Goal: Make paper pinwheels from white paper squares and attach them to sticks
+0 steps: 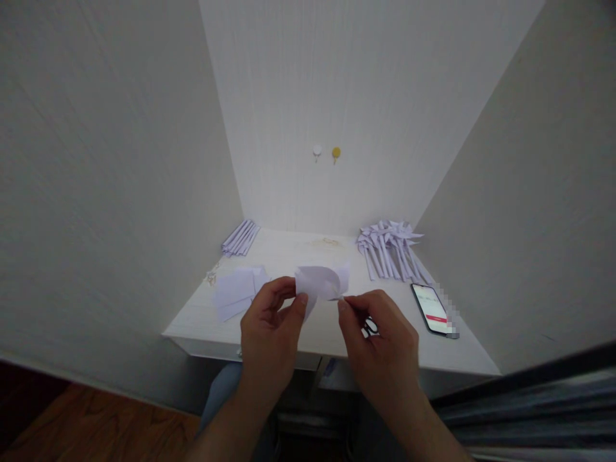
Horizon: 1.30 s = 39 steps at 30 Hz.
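Observation:
A small white sheet of paper (317,282) is held up over the front of the white desk, its right part curled over. My left hand (272,321) is closed on its left edge, thumb in front and fingers behind. With thumb and index finger my right hand (378,327) pinches the lower right corner of the paper. A black loop-shaped thing (370,327), perhaps scissor handles, shows partly behind my right hand; the rest is hidden. Beside my left hand, several loose white paper sheets (233,292) lie overlapping on the desk.
On the white desk (298,247) lie a bundle of rolled paper sticks (240,237) at back left and a pile of paper pinwheels (392,247) at back right. A phone (430,308) with a lit screen lies at right. Panels enclose three sides.

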### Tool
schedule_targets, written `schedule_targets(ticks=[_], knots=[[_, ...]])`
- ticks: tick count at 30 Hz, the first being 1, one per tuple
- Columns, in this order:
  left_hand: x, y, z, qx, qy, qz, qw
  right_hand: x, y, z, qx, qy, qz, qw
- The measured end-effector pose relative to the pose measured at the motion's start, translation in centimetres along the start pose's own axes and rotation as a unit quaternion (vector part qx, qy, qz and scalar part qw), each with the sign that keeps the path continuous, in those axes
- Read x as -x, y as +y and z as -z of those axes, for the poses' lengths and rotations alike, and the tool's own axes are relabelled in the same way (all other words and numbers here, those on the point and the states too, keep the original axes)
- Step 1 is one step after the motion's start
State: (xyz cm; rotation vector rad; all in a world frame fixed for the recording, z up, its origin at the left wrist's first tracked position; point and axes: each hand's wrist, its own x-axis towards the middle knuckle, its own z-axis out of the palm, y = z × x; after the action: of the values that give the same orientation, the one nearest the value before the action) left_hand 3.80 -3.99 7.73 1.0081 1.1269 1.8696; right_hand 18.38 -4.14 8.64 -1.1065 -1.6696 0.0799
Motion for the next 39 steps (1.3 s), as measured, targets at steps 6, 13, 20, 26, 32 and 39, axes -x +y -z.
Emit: schedule_targets(ticks=[6,13,20,26,32,39], knots=[[-0.8,0.4,0.3,-0.143,-0.003,-0.038,0.989,0.0,0.0,0.3,-0.02,-0.03,0.026,0.999],[-1.4,1.1,0.9,-0.288,-0.069,-0.052,0.954,-0.2,-0.1,0.1,-0.029,-0.068,0.023,0.997],[-1.6,0.3,1.7,-0.383,-0.091,-0.215,0.894,-0.4,-0.2,-0.1,-0.008,-0.077,0.013,0.997],[-1.5,0.8,2.0,-0.44,-0.123,-0.297,0.838,-0.5,-0.1,0.0,0.005,-0.099,-0.013,0.995],[-1.2,1.5,2.2,-0.438,-0.152,-0.318,0.827,-0.5,-0.3,0.3,-0.016,-0.109,-0.024,0.994],[0.1,1.0,3.9,-0.364,-0.135,-0.438,0.811,-0.4,-0.5,0.1,0.006,-0.125,-0.059,0.99]])
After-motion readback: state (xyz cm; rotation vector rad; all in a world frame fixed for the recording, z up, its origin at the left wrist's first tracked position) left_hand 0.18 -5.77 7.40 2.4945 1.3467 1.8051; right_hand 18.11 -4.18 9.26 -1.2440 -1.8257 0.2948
